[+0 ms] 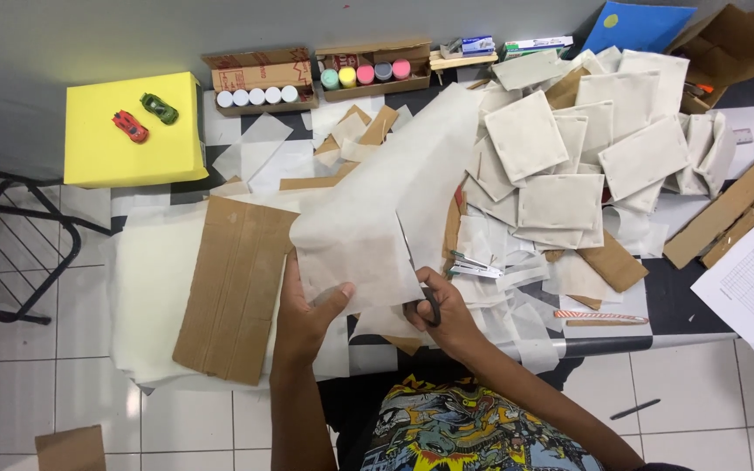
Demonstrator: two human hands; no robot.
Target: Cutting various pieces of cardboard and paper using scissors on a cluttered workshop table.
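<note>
While the left hand (307,305) pinched the white sheet (386,209) and the right hand (442,310) squeezed scissors (419,279) into it, many finished squares (560,148) lay beyond the fingers; the cut looked barely started.

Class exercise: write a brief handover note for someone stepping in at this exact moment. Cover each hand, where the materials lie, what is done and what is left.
Left hand: holds the white sheet by its lower edge.
Right hand: grips scissors, blades partway into the sheet.
Cardboard panel lies flat to the left.
Done: a pile of white squares sits to the right.
Left: this cut is unfinished.
</note>
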